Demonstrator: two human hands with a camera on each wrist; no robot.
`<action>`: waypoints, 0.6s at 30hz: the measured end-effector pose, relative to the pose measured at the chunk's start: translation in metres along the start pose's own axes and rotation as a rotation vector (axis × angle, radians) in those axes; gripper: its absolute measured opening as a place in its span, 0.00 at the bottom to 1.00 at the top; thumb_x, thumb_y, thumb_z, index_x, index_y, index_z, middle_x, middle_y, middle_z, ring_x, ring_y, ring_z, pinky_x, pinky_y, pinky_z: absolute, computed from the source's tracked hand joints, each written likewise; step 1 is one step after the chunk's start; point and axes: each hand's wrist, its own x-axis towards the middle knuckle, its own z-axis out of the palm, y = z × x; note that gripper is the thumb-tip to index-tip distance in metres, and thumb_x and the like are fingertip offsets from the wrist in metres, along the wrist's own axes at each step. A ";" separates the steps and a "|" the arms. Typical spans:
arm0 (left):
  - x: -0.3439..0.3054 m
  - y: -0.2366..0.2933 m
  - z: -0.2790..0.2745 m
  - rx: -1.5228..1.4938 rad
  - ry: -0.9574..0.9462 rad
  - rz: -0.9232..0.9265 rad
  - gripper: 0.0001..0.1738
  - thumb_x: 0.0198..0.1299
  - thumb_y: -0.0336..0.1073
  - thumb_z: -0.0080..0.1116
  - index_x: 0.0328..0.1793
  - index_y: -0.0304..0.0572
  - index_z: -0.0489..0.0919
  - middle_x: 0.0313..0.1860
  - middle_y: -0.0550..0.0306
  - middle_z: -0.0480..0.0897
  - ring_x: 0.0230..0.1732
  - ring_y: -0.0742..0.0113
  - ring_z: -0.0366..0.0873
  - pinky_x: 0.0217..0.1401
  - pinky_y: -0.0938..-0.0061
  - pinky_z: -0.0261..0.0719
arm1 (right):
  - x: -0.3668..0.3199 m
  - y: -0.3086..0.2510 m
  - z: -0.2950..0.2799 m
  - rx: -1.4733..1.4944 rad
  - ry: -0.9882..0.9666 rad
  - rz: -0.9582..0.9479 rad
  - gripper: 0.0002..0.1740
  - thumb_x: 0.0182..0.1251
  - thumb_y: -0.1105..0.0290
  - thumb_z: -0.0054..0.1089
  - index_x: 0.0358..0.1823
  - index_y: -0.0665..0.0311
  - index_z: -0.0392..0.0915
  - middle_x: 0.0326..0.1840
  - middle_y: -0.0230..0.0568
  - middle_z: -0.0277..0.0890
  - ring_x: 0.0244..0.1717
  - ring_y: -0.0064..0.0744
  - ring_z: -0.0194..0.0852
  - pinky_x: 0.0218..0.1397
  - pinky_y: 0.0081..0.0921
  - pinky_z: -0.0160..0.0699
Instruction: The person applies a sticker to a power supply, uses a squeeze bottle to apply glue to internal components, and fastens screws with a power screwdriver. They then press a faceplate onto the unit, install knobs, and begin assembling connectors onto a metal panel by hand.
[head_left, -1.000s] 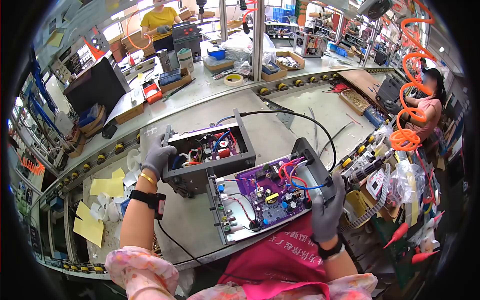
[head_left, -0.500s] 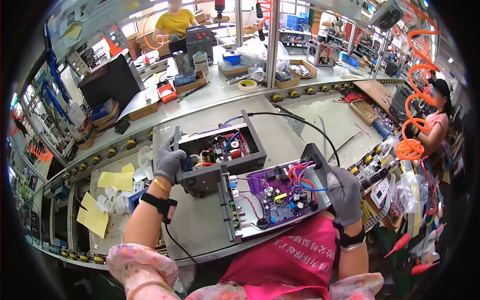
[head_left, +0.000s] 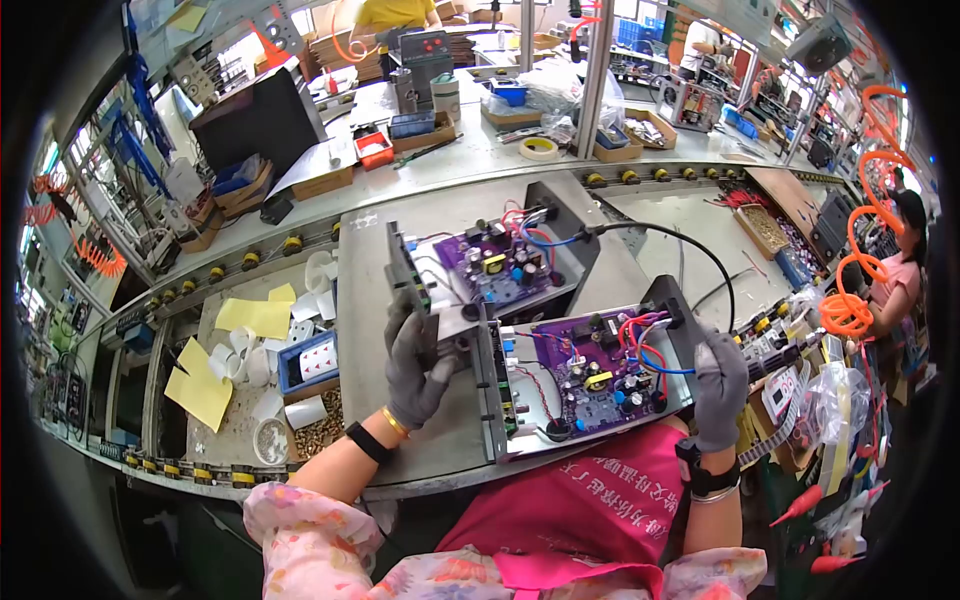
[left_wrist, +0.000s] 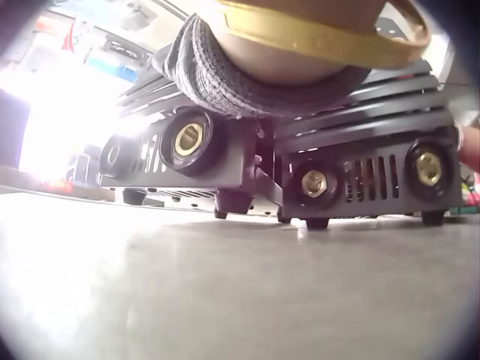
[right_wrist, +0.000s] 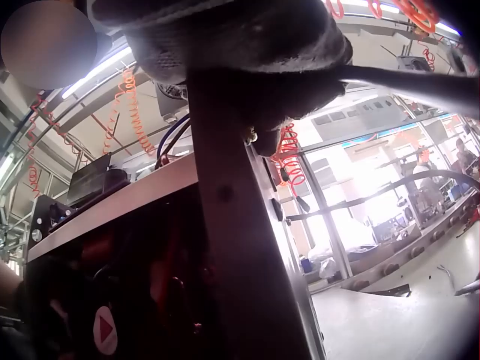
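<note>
Two uncovered welder units with purple circuit boards lie on the bench. My right hand grips the dark end panel of the near welder unit. In the right wrist view the gloved fingers bend over the panel's top. My left hand touches the near corner of the far welder unit's front panel, thumb spread from the fingers. Behind the near one stands the far welder unit. In the left wrist view, brass sockets show on both front panels; the glove hides the fingers.
A black cable arcs behind the near unit. Yellow papers, a blue box and small brass parts lie left. Bagged parts and an orange coiled hose stand right. Rollers edge the bench.
The far welder unit has turned from its side, where its inner opening faced me, to board-up. My left hand shifted right with its corner. My right hand keeps hold of the near unit; the head view shifted.
</note>
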 end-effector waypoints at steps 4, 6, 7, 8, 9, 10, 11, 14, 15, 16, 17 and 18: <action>0.010 0.018 -0.025 0.070 -0.170 -0.097 0.33 0.60 0.39 0.57 0.70 0.37 0.62 0.70 0.32 0.60 0.71 0.37 0.59 0.71 0.55 0.63 | -0.004 0.003 -0.006 -0.081 -0.009 -0.023 0.16 0.67 0.71 0.50 0.50 0.75 0.77 0.42 0.52 0.78 0.45 0.48 0.75 0.53 0.34 0.71; 0.016 0.015 -0.056 -0.068 -0.262 -0.301 0.27 0.62 0.36 0.58 0.66 0.36 0.68 0.65 0.43 0.71 0.66 0.52 0.69 0.66 0.63 0.69 | -0.002 -0.002 -0.005 -0.029 -0.064 0.136 0.18 0.69 0.67 0.49 0.51 0.74 0.77 0.51 0.53 0.78 0.53 0.47 0.75 0.60 0.35 0.68; 0.015 0.007 -0.074 -0.236 -0.301 -0.457 0.23 0.64 0.33 0.57 0.64 0.35 0.70 0.61 0.48 0.75 0.63 0.59 0.73 0.64 0.65 0.71 | -0.003 0.004 -0.006 -0.026 -0.078 0.062 0.17 0.70 0.69 0.48 0.52 0.75 0.76 0.51 0.51 0.78 0.55 0.42 0.74 0.61 0.33 0.67; 0.018 0.007 -0.093 -0.232 -0.207 -0.672 0.19 0.65 0.32 0.57 0.61 0.36 0.73 0.53 0.54 0.80 0.54 0.66 0.78 0.56 0.71 0.78 | -0.003 0.008 -0.004 0.019 -0.078 0.078 0.17 0.70 0.71 0.47 0.52 0.75 0.76 0.51 0.50 0.78 0.55 0.41 0.74 0.61 0.33 0.67; 0.016 -0.001 -0.113 -0.197 -0.124 -0.719 0.18 0.65 0.33 0.57 0.60 0.37 0.74 0.51 0.56 0.80 0.49 0.69 0.79 0.49 0.76 0.80 | -0.004 0.011 -0.003 0.055 -0.072 0.100 0.17 0.70 0.72 0.46 0.53 0.75 0.75 0.51 0.50 0.78 0.54 0.41 0.74 0.60 0.33 0.68; 0.014 -0.009 -0.139 -0.057 -0.099 -0.776 0.17 0.65 0.34 0.57 0.58 0.37 0.75 0.46 0.59 0.81 0.42 0.73 0.80 0.41 0.79 0.80 | -0.005 0.013 -0.003 0.057 -0.064 0.105 0.17 0.70 0.73 0.46 0.54 0.75 0.75 0.51 0.50 0.78 0.54 0.40 0.74 0.60 0.33 0.68; 0.010 -0.017 -0.169 0.025 -0.092 -0.961 0.15 0.63 0.37 0.60 0.53 0.39 0.77 0.40 0.63 0.82 0.36 0.79 0.77 0.39 0.83 0.77 | -0.005 0.016 -0.003 0.056 -0.055 0.109 0.17 0.70 0.74 0.45 0.54 0.76 0.75 0.51 0.50 0.78 0.53 0.39 0.75 0.60 0.33 0.68; -0.033 -0.040 -0.236 0.446 -0.291 -1.098 0.20 0.56 0.41 0.65 0.52 0.40 0.78 0.41 0.53 0.83 0.37 0.64 0.81 0.43 0.71 0.79 | -0.008 0.034 -0.005 0.060 -0.073 0.034 0.21 0.72 0.68 0.42 0.57 0.78 0.73 0.54 0.53 0.78 0.56 0.42 0.75 0.63 0.34 0.67; -0.039 -0.031 -0.242 0.645 -0.404 -1.134 0.22 0.53 0.43 0.66 0.52 0.41 0.79 0.42 0.49 0.83 0.41 0.59 0.82 0.46 0.67 0.79 | -0.010 0.040 -0.006 0.067 -0.072 0.016 0.23 0.72 0.66 0.41 0.57 0.78 0.73 0.54 0.53 0.77 0.57 0.42 0.74 0.64 0.34 0.66; -0.047 -0.030 -0.243 0.769 -0.480 -1.168 0.26 0.50 0.46 0.67 0.54 0.43 0.78 0.45 0.46 0.82 0.45 0.54 0.81 0.51 0.64 0.77 | -0.011 0.041 -0.007 0.018 -0.079 0.015 0.26 0.73 0.62 0.38 0.57 0.79 0.72 0.56 0.54 0.77 0.59 0.44 0.73 0.65 0.34 0.65; -0.054 -0.030 -0.242 0.890 -0.558 -1.198 0.29 0.48 0.49 0.69 0.55 0.44 0.78 0.48 0.42 0.82 0.50 0.50 0.80 0.55 0.61 0.76 | -0.011 0.040 -0.007 0.015 -0.086 0.028 0.26 0.73 0.62 0.38 0.57 0.79 0.72 0.56 0.54 0.77 0.59 0.44 0.73 0.65 0.35 0.64; -0.058 -0.031 -0.238 0.992 -0.592 -1.278 0.35 0.45 0.52 0.70 0.58 0.45 0.76 0.53 0.41 0.80 0.57 0.48 0.77 0.60 0.59 0.72 | -0.011 0.037 -0.007 0.011 -0.090 0.040 0.26 0.73 0.62 0.38 0.57 0.79 0.72 0.56 0.54 0.77 0.59 0.45 0.73 0.65 0.35 0.64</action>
